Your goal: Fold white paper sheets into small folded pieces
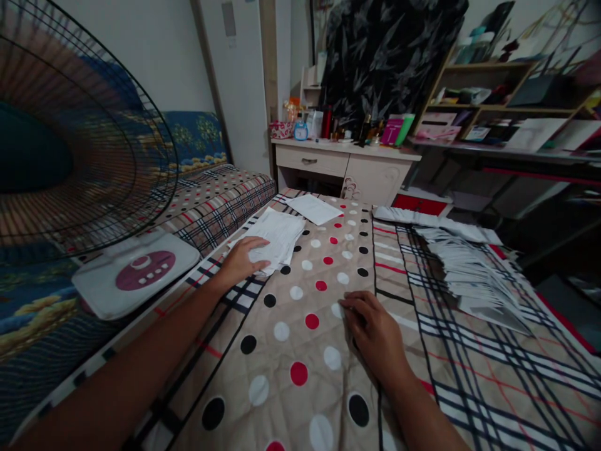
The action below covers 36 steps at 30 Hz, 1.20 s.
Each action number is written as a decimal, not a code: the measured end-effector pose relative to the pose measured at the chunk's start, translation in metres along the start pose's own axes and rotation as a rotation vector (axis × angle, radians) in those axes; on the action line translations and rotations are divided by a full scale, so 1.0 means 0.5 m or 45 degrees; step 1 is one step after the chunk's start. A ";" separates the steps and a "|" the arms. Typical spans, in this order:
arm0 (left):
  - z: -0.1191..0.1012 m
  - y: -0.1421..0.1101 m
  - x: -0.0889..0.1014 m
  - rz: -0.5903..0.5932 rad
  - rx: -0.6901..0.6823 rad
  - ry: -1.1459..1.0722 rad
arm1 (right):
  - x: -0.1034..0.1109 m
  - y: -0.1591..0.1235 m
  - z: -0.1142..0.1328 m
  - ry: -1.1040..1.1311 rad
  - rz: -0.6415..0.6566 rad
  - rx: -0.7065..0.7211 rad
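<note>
My left hand [241,258] lies flat on the near edge of a loose pile of white paper sheets [280,238], fingers stretched over the top sheet. My right hand [373,331] rests palm down on the polka-dot quilt [300,351], fingers slightly curled and apart, holding nothing. A single white sheet [313,208] lies beyond the pile. To the right, a long fanned row of white folded papers [474,275] runs across the plaid part of the quilt.
A standing fan [70,144] with a white control base [136,272] fills the left side. A beige drawer cabinet [342,166] with bottles and a small blue clock stands beyond the bed. Wooden shelves [507,106] crowd the right wall.
</note>
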<state>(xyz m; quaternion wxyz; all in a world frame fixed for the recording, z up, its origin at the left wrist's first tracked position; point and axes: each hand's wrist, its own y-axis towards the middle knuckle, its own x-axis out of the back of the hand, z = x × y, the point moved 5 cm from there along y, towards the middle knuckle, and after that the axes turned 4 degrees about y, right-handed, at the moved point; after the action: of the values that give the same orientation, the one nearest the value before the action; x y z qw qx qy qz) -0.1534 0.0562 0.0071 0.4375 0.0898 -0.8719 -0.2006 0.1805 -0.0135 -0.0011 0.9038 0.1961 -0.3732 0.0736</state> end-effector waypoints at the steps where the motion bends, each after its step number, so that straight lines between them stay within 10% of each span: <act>1: 0.014 -0.001 -0.009 0.026 -0.009 0.013 | 0.000 -0.001 0.000 0.002 0.002 0.004; 36: 0.050 0.018 -0.044 0.007 0.117 0.137 | -0.005 0.005 -0.018 0.066 0.018 -0.007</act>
<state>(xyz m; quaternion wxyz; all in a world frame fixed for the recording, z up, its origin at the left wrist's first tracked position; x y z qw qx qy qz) -0.1600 0.0787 -0.0186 0.4796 0.1181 -0.8557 -0.1542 0.1836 -0.0073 -0.0079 0.9133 0.1888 -0.3511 0.0839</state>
